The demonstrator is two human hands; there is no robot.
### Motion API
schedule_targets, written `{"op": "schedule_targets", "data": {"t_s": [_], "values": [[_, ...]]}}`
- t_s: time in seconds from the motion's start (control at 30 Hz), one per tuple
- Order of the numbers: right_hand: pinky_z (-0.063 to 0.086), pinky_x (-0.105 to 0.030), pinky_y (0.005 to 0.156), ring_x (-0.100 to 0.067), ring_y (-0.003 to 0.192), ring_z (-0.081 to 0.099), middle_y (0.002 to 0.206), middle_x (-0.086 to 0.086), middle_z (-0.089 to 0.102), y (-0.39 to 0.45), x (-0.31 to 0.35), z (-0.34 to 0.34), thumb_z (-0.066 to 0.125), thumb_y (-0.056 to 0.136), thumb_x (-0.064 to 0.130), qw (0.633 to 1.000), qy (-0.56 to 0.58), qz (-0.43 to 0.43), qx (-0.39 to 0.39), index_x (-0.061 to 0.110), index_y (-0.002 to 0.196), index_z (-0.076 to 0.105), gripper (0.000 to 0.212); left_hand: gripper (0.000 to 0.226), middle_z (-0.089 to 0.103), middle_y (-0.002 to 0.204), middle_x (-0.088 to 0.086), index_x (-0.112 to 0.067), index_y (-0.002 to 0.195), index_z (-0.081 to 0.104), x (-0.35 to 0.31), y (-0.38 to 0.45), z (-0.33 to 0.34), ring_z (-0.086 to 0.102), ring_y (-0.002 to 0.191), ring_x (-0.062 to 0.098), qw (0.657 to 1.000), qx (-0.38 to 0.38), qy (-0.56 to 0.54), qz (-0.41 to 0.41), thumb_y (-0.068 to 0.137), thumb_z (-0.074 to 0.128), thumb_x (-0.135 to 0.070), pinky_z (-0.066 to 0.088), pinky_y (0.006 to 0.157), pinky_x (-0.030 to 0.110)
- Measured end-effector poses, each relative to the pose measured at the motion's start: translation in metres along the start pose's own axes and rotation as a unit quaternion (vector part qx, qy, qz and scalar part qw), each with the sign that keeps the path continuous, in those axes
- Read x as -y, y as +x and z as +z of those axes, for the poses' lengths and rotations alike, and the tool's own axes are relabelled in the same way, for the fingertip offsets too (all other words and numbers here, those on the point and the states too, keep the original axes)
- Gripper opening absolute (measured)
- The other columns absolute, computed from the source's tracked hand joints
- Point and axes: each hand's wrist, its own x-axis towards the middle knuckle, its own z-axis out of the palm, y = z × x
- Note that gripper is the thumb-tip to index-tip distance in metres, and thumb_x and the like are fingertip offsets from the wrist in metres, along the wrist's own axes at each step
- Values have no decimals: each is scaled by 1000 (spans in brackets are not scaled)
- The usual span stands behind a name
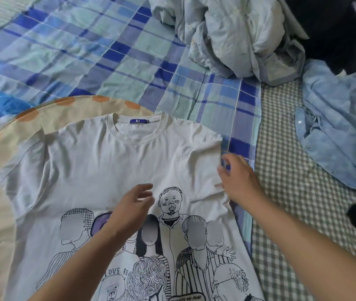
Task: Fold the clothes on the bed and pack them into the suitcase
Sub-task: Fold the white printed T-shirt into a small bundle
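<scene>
White T-shirt (98,170) lies flat, print up, at the bed's (85,51) near edge. Left hand (133,205) hovers released over its chest; right hand (238,179), fingers relaxed, meets its sleeve edge. Crumpled shirts (238,35) sit at the far corner.

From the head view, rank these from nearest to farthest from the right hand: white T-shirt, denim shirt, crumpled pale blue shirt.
Measured from the right hand:
1. White T-shirt: directly at the fingers, at its sleeve edge.
2. Denim shirt: off to the right on the checked sheet.
3. Crumpled pale blue shirt: at the top, farther up the bed.
</scene>
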Motion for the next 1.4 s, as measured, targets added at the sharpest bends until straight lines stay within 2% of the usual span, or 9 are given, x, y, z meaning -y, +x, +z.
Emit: {"op": "schedule_targets", "data": {"t_s": [0.33,0.47,0.57,0.7,0.83,1.03,1.1,1.23,1.4], "values": [[47,-32,63,-18,73,57,81,1,64,1,-36,12,70,90,41,970,88,175,143,16,86,59,28,48,56,144,7,-21,150,46,-71,109,57,54,127,28,944,-15,268,192,102,53,-25,41,110,41],[50,-29,68,-17,74,60,75,7,62,2,-58,29,69,91,18,962,147,201,114,25,83,66,11,37,70,119,7,-26,133,59,-91,151,78,63,108,35,930,29,340,134,97,56,-34,53,92,42],[41,-22,61,-12,75,59,83,4,65,-1,-63,32,63,95,14,964,161,181,110,20,93,67,7,17,68,88,6,-16,94,63,-88,144,67,62,85,30,952,-55,277,117,93,62,-33,46,68,34],[44,-23,63,-13,78,59,91,2,65,-1,-65,38,60,97,16,966,153,178,111,23,92,62,9,27,63,71,6,-6,82,64,-72,118,39,55,64,24,988,-87,127,9,85,63,-33,40,59,30],[48,-30,69,-18,80,62,87,3,66,7,-61,31,61,96,35,965,139,172,145,24,88,61,14,24,71,81,13,-10,90,69,-58,127,29,61,68,24,995,-38,81,-43,88,69,-34,48,68,35],[46,-27,82,-7,97,56,111,12,52,-16,-66,30,70,84,56,970,141,90,175,36,130,47,55,18,70,85,16,-5,88,69,-53,112,32,62,79,26,993,56,-2,-106,81,78,-18,48,72,33],[45,-32,96,-6,108,49,118,15,45,-38,-76,33,70,85,53,980,121,55,146,34,141,43,64,7,71,95,13,-5,98,65,-60,100,26,64,87,24,992,24,-109,-56,93,66,-9,51,84,36],[46,-31,99,5,103,46,116,19,46,-88,-94,30,57,89,55,986,110,22,121,29,143,45,61,33,70,112,4,-11,128,60,-69,88,-31,72,102,18,941,-126,-312,39,97,59,-21,59,88,36],[42,-19,90,9,110,44,112,33,41,-171,-99,32,25,72,96,981,95,9,170,30,140,49,98,51,70,115,8,-13,135,61,-20,66,-72,67,104,28,968,-34,-192,-158,100,54,-49,56,84,45]]}}
